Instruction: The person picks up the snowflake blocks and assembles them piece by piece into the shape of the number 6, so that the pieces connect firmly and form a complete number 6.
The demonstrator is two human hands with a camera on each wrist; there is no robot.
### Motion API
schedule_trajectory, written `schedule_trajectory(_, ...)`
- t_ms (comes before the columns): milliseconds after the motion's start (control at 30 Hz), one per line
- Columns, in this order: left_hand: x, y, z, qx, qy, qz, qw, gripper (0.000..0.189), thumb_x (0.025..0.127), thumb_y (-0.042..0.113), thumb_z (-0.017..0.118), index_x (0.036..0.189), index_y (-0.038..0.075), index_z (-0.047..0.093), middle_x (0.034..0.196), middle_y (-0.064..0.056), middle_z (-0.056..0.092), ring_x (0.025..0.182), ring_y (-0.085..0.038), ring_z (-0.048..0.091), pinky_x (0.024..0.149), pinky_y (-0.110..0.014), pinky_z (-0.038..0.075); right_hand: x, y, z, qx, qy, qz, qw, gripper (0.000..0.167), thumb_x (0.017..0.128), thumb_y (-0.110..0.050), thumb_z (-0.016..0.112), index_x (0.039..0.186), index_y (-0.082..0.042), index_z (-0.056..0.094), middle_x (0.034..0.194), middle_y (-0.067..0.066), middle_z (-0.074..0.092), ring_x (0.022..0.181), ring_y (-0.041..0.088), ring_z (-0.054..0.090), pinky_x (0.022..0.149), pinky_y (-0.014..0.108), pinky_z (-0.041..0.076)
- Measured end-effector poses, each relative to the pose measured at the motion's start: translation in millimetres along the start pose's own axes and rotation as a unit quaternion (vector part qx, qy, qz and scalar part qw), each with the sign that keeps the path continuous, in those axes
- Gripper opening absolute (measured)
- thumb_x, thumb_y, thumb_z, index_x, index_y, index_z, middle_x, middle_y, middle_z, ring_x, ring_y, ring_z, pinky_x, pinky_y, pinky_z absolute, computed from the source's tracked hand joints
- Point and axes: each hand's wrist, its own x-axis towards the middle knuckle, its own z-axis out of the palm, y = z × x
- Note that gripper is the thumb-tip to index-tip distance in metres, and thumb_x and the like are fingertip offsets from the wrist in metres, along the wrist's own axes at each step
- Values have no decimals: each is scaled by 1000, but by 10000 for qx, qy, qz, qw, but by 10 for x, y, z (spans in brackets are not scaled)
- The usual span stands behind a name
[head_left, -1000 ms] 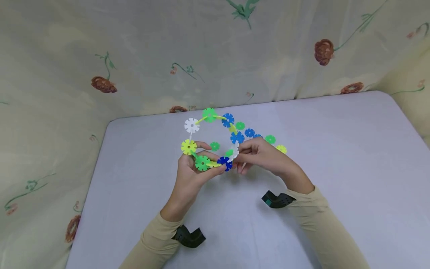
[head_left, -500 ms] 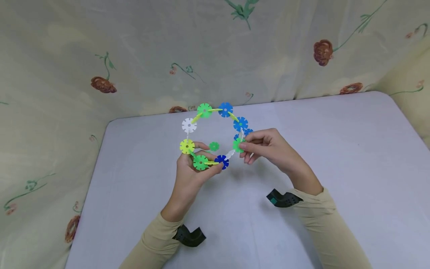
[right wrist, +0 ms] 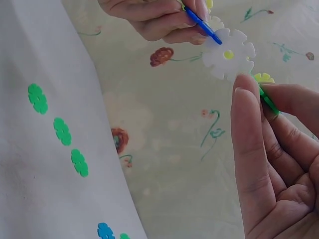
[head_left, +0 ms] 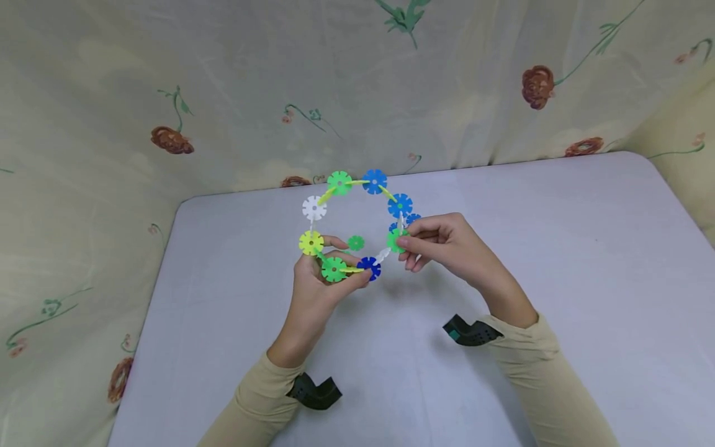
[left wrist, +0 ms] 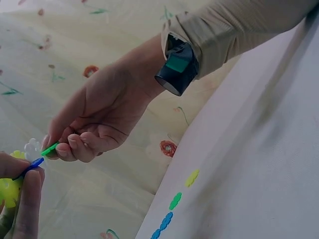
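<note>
A ring of slotted plastic snowflake discs (head_left: 339, 182), in green, blue, white and yellow, is held up above the table between both hands. My left hand (head_left: 315, 292) holds its lower part, thumb on a dark blue disc (head_left: 368, 268). With thumb and fingers, my right hand (head_left: 452, 245) pinches a green disc (head_left: 396, 241) at the ring's right side. A white disc (right wrist: 227, 55) sits between the dark blue and green discs in the right wrist view. Another white disc (head_left: 401, 222), seen edge-on, stands between the green disc and a blue disc (head_left: 400, 205) above it.
Loose discs lie on the white table (head_left: 223, 310): a green one (head_left: 355, 243) seen through the ring and a blue one (head_left: 413, 218) beside the right hand. A yellow disc (left wrist: 192, 178) lies in line with others in the left wrist view. Flowered cloth (head_left: 251, 74) hangs behind.
Over the first half second the right hand moved slightly right, its green disc came into plain view and the ring spread rounder. Since then almost nothing has moved.
</note>
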Motion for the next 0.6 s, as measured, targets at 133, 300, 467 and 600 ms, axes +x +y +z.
schedule_trajectory(133,4,-3,-8,50,9,-38,10000,50,85,-1,81,123,6,50,96,-7,78,81,-21,78,76,-31,65,2,-1,0,32,-18,-14,10000,15,101,-11,67,97,3,73,79,7,75,68,24,74,68,36,66)
schedule_trajectory(300,6,3,-16,104,15,-64,9999,50,85,0,81,123,6,50,97,-10,78,82,-21,78,77,-31,65,9,8,1,41,-41,-33,10000,15,100,-11,67,97,3,73,78,5,75,67,21,74,68,36,66)
schedule_trajectory(467,3,15,-14,64,-4,-96,9999,49,85,0,81,122,8,50,97,-9,77,82,-21,78,78,-32,65,4,10,-5,60,-37,-57,10000,15,100,-10,67,97,3,73,78,4,75,67,23,74,68,36,66)
schedule_trajectory(600,1,19,-13,-9,-41,-79,10000,49,85,-1,81,122,7,50,97,-10,77,82,-21,78,79,-33,65,4,13,-2,80,-22,-42,10000,15,101,-10,67,98,4,73,79,3,76,67,22,74,67,35,66)
